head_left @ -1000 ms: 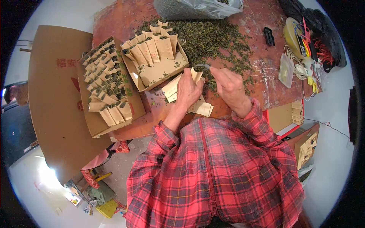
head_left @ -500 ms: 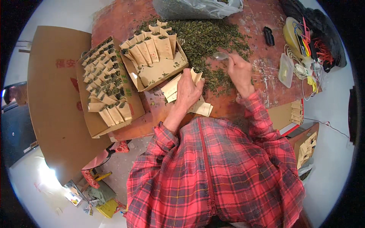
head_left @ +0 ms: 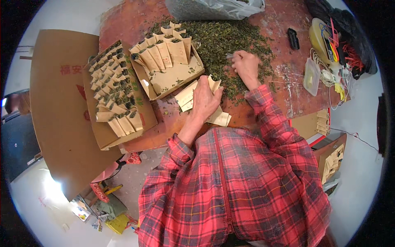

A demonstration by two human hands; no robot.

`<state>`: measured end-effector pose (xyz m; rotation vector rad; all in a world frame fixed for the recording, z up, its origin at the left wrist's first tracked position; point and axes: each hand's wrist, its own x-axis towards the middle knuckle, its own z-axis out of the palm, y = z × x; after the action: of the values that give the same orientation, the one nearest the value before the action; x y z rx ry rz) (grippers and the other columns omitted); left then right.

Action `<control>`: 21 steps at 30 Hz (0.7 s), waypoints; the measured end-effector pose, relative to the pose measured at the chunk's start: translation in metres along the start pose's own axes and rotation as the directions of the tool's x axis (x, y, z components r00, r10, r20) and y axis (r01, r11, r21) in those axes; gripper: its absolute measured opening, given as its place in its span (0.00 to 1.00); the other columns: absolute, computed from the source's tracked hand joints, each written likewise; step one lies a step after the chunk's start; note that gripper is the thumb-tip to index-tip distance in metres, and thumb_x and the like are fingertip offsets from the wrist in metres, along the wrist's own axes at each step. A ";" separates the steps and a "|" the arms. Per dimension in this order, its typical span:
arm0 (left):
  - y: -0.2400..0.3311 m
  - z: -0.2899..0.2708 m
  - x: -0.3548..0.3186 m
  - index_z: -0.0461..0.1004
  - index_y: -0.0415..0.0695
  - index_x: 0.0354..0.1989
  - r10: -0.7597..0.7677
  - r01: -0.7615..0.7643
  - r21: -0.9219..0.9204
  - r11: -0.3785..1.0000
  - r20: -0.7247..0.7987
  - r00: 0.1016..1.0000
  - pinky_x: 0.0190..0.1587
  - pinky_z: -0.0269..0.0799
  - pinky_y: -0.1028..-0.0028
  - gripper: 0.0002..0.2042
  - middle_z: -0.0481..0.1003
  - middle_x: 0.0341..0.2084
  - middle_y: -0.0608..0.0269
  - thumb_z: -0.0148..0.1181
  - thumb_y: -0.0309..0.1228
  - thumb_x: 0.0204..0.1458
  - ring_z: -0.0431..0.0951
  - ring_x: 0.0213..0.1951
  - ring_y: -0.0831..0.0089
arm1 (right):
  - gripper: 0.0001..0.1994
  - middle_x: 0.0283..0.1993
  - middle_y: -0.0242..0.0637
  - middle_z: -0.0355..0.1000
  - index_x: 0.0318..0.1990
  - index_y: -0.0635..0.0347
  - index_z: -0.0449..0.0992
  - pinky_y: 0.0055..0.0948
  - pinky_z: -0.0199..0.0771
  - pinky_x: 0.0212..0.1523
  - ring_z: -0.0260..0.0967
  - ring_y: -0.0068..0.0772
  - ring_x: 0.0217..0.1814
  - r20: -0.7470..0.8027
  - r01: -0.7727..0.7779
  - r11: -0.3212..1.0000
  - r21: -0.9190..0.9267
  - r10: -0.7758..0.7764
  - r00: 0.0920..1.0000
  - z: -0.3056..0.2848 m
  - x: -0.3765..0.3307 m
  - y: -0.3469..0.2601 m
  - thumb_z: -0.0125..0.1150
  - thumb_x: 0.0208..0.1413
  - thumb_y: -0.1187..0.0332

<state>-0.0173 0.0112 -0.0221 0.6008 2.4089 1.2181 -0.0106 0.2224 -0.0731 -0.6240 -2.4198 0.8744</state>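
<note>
My left hand (head_left: 204, 98) is closed around a small brown paper bag (head_left: 214, 84), whose mouth gapes toward the leaves. More flat paper bags (head_left: 186, 99) lie under and beside that hand. Over the heap of dried green leaves (head_left: 220, 39), my right hand (head_left: 246, 66) grips a spoon (head_left: 229, 56); its bowl is at the leaves and the handle is hidden by my fingers. Left of the heap stands a shallow cardboard tray (head_left: 175, 85) with filled paper bags (head_left: 162, 53) upright in its far part.
A larger carton (head_left: 148, 115) packed with filled bags stands at the left, beside a tall cardboard flap (head_left: 61, 111). A clear plastic bag (head_left: 214, 10) sits at the back. On the right are a black case (head_left: 293, 39), a plastic box (head_left: 311, 77) and tangled cords (head_left: 325, 76).
My right hand has moved left and slightly away from me, bringing the spoon down into the leaves. My left hand stays nearly still with the paper bag.
</note>
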 end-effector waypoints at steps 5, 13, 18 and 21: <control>0.003 -0.002 0.000 0.64 0.31 0.47 -0.003 0.003 -0.007 1.000 0.000 1.000 0.47 0.71 0.46 0.21 0.73 0.39 0.30 0.65 0.31 0.53 0.76 0.43 0.32 | 0.12 0.30 0.39 0.83 0.41 0.68 0.84 0.28 0.78 0.24 0.79 0.26 0.24 0.254 -0.506 0.761 0.406 0.438 0.862 -0.013 0.002 -0.018 0.58 0.63 0.68; 0.003 -0.002 0.002 0.63 0.32 0.46 -0.002 0.002 -0.013 1.000 0.016 1.000 0.46 0.71 0.46 0.20 0.74 0.39 0.30 0.65 0.30 0.53 0.76 0.43 0.32 | 0.12 0.34 0.41 0.83 0.45 0.72 0.82 0.23 0.77 0.23 0.78 0.23 0.26 0.314 -0.558 0.660 0.503 0.462 0.830 -0.029 0.001 -0.018 0.59 0.63 0.70; 0.002 -0.001 0.005 0.62 0.32 0.47 0.002 -0.001 -0.013 1.000 0.019 1.000 0.46 0.71 0.46 0.21 0.74 0.38 0.29 0.66 0.30 0.53 0.75 0.43 0.32 | 0.12 0.34 0.41 0.82 0.46 0.72 0.82 0.23 0.77 0.24 0.78 0.23 0.26 0.325 -0.564 0.634 0.529 0.462 0.825 -0.044 -0.003 -0.026 0.60 0.63 0.71; 0.001 -0.001 0.007 0.62 0.32 0.47 -0.006 0.007 -0.024 1.000 0.023 1.000 0.46 0.71 0.46 0.21 0.74 0.37 0.29 0.66 0.30 0.53 0.76 0.43 0.32 | 0.12 0.34 0.40 0.82 0.46 0.72 0.82 0.22 0.77 0.23 0.78 0.22 0.26 0.338 -0.555 0.666 0.499 0.441 0.832 -0.061 -0.005 -0.043 0.60 0.63 0.71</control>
<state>-0.0235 0.0146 -0.0214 0.5958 2.3726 1.2293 0.0178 0.2181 -0.0041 -1.0116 -1.9514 1.8939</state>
